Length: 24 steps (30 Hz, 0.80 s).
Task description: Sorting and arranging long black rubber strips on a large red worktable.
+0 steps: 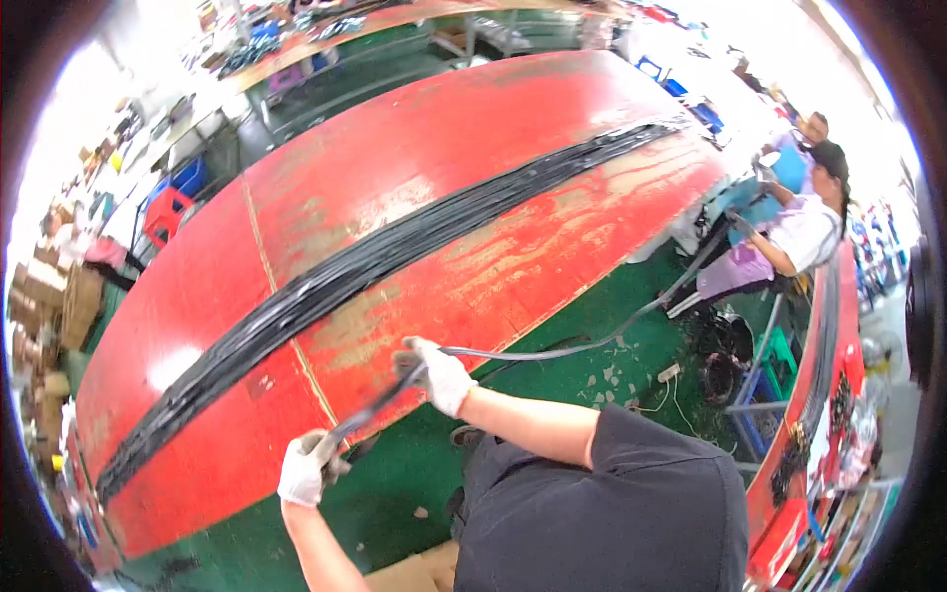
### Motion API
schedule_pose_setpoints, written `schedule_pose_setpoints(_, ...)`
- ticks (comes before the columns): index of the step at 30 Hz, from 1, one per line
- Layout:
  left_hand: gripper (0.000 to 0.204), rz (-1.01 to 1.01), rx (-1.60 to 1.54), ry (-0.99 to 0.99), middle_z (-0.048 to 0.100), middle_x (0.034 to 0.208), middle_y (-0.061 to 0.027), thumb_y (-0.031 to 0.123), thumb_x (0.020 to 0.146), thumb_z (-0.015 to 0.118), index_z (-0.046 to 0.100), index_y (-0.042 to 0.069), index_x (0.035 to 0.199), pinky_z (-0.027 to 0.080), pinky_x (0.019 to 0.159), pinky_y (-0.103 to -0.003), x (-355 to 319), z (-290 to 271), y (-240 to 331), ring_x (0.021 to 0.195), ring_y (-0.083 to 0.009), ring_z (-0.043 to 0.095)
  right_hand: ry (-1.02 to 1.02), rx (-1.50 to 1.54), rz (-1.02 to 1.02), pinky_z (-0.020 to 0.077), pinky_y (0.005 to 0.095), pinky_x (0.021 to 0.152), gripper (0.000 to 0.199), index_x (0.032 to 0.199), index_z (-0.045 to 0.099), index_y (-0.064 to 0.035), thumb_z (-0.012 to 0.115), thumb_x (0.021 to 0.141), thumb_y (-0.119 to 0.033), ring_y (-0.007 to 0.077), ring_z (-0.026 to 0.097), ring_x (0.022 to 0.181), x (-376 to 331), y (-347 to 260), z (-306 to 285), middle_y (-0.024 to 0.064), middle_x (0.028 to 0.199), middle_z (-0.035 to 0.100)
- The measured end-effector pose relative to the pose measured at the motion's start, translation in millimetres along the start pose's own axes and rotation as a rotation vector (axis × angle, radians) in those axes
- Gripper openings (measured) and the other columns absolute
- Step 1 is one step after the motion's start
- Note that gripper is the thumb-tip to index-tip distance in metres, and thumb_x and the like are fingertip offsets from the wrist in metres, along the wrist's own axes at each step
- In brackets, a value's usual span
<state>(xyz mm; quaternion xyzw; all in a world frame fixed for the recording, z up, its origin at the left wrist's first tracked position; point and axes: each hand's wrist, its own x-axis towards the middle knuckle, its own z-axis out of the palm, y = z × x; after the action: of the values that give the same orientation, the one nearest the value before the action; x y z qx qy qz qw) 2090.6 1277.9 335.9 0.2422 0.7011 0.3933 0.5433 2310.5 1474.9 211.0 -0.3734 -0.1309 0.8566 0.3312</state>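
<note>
A long, thin grey-black strip (390,395) runs between my two hands, both in white gloves with greyish fingertips. My left hand (308,468) is closed on it near the table's front edge. Farther right, my right hand (439,377) grips the same strip; it is partly blurred. From there the strip sags rightward over the floor toward a seated co-worker. What the strip is made of, I cannot tell. Beyond my hands, a long bundle of similar black strips (395,242) lies lengthwise across the red table (395,128).
At the right sit co-workers (804,222), one with gloved hands near the strip's far part. A second red surface (850,316) with dark strips stands at the far right. A red stool (166,215) stands beyond the table's left side. A cable and scraps lie on the green floor (592,380).
</note>
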Motion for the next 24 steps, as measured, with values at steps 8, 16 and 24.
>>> schedule_pose_setpoints(8,0.026,0.106,-0.029,-0.092,0.061,0.06,-0.0045,0.025,0.102,0.066,0.066,0.001,0.093,0.055,0.056,-0.033,-29,-165,-42,0.047,-0.0151,0.055,-0.226,0.144,-0.03,0.0579,0.0472,0.093,0.042,0.131,0.059,-0.0057,0.053,0.111,-0.042,0.0293,0.071,0.102,21,101,112,0.0136,0.112,0.073)
schedule_pose_setpoints(16,0.04,0.233,0.459,-0.212,0.07,0.076,-0.0041,0.043,0.101,0.065,0.075,0.005,0.096,0.049,0.067,-0.035,-89,-293,-58,0.072,-0.0143,0.064,-0.297,-1.208,-0.499,0.0521,0.0423,0.101,0.058,0.118,0.074,-0.0012,0.032,0.11,-0.041,0.0238,0.068,0.111,-117,277,287,0.0163,0.114,0.075)
schedule_pose_setpoints(24,0.027,0.144,-0.043,-0.225,0.067,0.067,-0.0027,0.029,0.1,0.068,0.071,0.003,0.094,0.054,0.063,-0.031,-196,-522,-208,0.06,-0.0123,0.064,-0.399,-0.126,-0.38,0.053,0.0584,0.108,0.042,0.123,0.069,0.0007,0.054,0.109,-0.036,0.0357,0.07,0.114,16,154,262,0.0171,0.116,0.076)
